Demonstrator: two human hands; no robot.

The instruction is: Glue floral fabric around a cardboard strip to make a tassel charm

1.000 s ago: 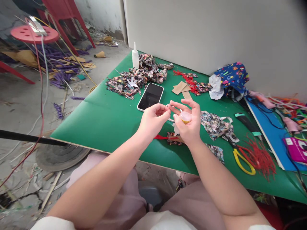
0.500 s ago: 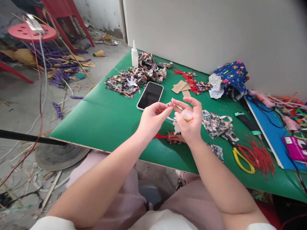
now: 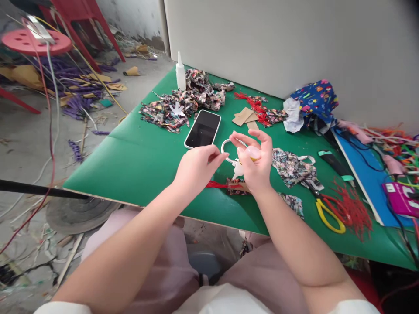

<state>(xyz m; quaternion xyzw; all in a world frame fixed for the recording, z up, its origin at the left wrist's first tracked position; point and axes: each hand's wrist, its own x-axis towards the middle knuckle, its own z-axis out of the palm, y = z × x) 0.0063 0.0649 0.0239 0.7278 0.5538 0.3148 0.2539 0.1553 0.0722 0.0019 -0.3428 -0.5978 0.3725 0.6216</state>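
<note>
My right hand (image 3: 258, 163) is half curled over the table. Its fingertips hold a thin white ring (image 3: 224, 150), and a small pale, round-ended object (image 3: 253, 152) with a yellow edge is tucked in the same hand. A white pointed piece (image 3: 237, 169) juts out below its thumb; whether it belongs to that object I cannot tell. My left hand (image 3: 198, 165) is closed in a pinch at the ring's left side, and what is between its fingertips is hidden. Beneath the hands lies a floral fabric piece (image 3: 233, 186) with a brown strip and red tassel threads.
Behind the hands lie a phone (image 3: 203, 129), crumpled floral fabric (image 3: 166, 109), a white nozzle bottle (image 3: 180, 76) and brown card pieces (image 3: 245, 117). To the right are yellow-handled scissors (image 3: 329, 216), red threads (image 3: 353, 209), a black-and-teal cutter (image 3: 335, 165) and a blue board (image 3: 363, 174).
My left hand has drawn back slightly left and down from the right hand, so more of the white ring shows. The right hand keeps its hold, and the white pointed piece is more visible.
</note>
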